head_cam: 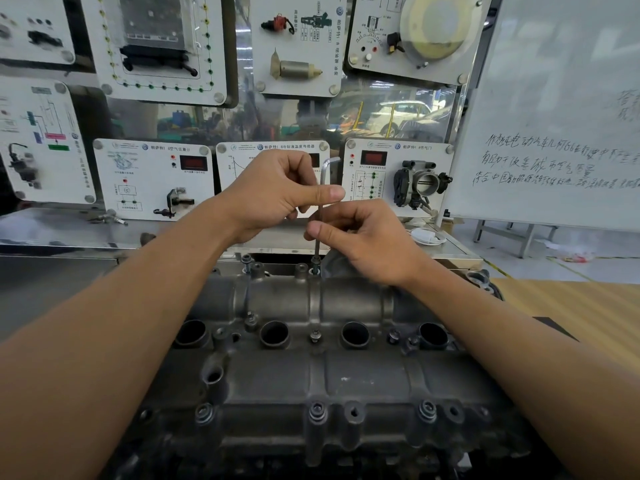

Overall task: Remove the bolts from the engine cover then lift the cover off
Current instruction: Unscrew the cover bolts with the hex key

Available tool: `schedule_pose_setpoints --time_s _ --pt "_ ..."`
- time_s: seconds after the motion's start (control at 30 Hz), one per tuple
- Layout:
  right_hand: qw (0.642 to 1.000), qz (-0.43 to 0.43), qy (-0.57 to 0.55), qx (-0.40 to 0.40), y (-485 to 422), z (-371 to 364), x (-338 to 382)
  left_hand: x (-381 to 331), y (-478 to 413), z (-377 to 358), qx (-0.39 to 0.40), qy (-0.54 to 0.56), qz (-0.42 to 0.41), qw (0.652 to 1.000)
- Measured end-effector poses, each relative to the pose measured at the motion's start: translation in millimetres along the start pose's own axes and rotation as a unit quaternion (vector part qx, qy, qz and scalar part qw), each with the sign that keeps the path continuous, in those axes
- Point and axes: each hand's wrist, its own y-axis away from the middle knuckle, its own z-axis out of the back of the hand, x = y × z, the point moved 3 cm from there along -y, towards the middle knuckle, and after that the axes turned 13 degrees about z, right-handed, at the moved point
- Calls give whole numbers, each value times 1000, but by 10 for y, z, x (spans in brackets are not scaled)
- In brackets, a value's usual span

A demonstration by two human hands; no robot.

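Observation:
A dark grey metal engine cover (325, 372) fills the lower middle of the head view, with several round wells along its centre. A long hex key (323, 181) stands upright, its tip in a bolt (315, 263) at the cover's far edge. My left hand (277, 192) pinches the key near its bent top. My right hand (367, 240) pinches the shaft lower down. More bolts sit in the cover: one in the middle (315, 336), one raised at the far left (246, 259), and several along the near edge (317, 410).
Behind the engine stands a metal bench (69, 233) with white display panels (152, 178) of car parts. A whiteboard (554, 133) with writing stands at the right. A wooden tabletop (571, 306) lies to the right of the engine.

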Motion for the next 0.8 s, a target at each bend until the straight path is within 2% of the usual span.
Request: schedule_pose_setpoints --time_s 0.07,0.17,0.3,0.47,0.63,0.8 --pt "1000 6 0 -2 -5 1 -13 9 -11 -24 5 -7 8 1000" --pt "1000 10 -4 3 1 -7 -10 26 -1 -2 57 -27 60 996" --pt "1000 18 -14 12 12 4 5 88 34 70 132 -97 150 975" --pt "1000 4 -10 -4 -4 13 19 140 62 50 197 -145 187 951" --pt "998 -10 -6 -68 -29 79 10 213 51 -17 188 -232 174 938" --pt "984 -13 2 -175 -40 307 69 207 35 -107 158 -269 134 940"
